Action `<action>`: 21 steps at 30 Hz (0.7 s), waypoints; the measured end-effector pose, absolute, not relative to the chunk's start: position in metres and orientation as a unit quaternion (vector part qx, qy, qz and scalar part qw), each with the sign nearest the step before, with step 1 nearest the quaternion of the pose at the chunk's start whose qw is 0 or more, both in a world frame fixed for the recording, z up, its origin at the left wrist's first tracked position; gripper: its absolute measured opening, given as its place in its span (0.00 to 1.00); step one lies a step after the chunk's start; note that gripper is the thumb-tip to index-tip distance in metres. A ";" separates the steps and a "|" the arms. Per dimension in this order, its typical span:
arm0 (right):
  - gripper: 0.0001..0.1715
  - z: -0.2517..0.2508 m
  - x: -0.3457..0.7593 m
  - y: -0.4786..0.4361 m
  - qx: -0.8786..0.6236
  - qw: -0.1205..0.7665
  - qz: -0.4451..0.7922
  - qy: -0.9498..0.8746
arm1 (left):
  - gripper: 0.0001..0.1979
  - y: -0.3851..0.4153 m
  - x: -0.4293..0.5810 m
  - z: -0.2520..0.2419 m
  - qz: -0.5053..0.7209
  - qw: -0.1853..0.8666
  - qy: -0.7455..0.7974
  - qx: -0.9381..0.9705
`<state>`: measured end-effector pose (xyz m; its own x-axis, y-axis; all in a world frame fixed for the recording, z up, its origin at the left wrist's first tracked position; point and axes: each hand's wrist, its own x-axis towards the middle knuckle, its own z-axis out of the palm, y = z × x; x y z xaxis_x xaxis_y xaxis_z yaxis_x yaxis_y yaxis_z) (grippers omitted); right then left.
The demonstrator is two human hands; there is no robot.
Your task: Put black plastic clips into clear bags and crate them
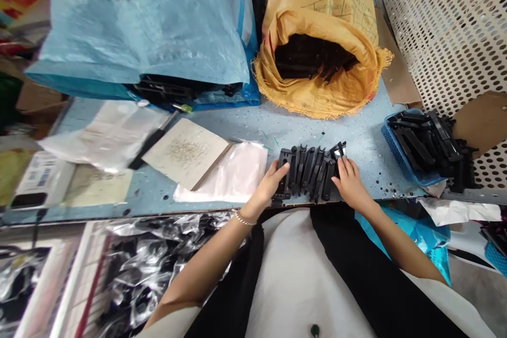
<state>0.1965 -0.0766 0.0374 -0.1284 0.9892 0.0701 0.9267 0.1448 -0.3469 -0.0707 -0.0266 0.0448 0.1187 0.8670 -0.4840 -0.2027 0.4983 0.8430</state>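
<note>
Nearby, basket point(397, 157) of black parts point(423, 140), left hand point(270, 184), right hand point(351, 184) touching row point(308, 171), fingers apart.

Your speckled light-blue workbench point(366, 134) carries a row of slim black plastic parts point(308, 169), a white plastic bag point(105, 134), a blue plastic sack point(150, 34), an open yellow woven sack point(322, 2) and a blue plastic basket point(392, 143).

Row of plastic parts point(309, 168) on worktop point(368, 137) between left hand point(272, 180) and right hand point(351, 184), sack point(328, 5) behind, filled basket point(399, 156) right, board point(209, 150) left
</note>
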 end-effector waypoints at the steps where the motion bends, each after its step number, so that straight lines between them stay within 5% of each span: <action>1: 0.32 0.027 0.202 -0.073 -0.643 0.141 0.113 -0.744 | 0.22 -0.026 -0.065 0.038 0.393 0.695 0.532 0.284; 5: 0.30 0.019 0.216 -0.042 -0.629 0.163 0.136 -0.748 | 0.24 -0.013 -0.048 0.029 0.431 0.722 0.500 0.205; 15: 0.18 0.100 0.145 -0.045 -0.403 0.244 0.230 -0.851 | 0.27 -0.024 -0.072 0.086 0.460 0.735 0.477 0.146; 21: 0.11 0.105 0.113 -0.040 -0.235 0.214 -0.040 -0.947 | 0.19 -0.030 -0.074 0.106 0.386 0.788 0.474 0.081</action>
